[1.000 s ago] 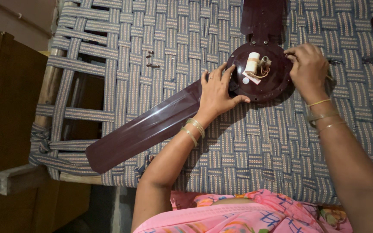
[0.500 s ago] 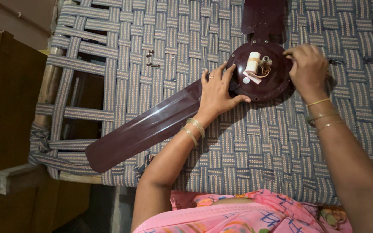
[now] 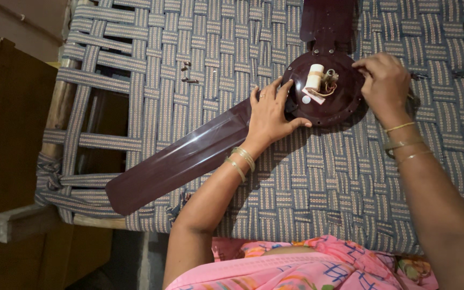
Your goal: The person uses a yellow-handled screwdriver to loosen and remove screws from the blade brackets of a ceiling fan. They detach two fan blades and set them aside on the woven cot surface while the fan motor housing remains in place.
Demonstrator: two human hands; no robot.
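**Both hands on fan hub, cot top**

Head view: dark maroon ceiling fan lies on a woven strap cot (image 3: 232, 48). Round hub (image 3: 326, 91) sits upper centre-right, face up, with a white cylinder (image 3: 313, 78) and a small bundle of wires (image 3: 328, 83) in the middle. One blade (image 3: 178, 161) runs from the hub down-left, tip past the cot's edge; a second blade (image 3: 326, 21) goes straight up out of frame.

Left hand (image 3: 269, 115) lies flat, fingers spread, on the hub's left rim and the blade root, pressing down, not closed on anything. Ring on one finger, bangles at the wrist.

Right hand (image 3: 385, 86) is at the hub's right rim, fingers curled together at the edge; can't tell if anything is pinched between them. Bangles on that wrist too.

A few small screws (image 3: 187, 73) lie on the straps, well left of the hub. Wooden cot frame (image 3: 25, 220) shows lower left, pink patterned cloth (image 3: 307, 266) at bottom
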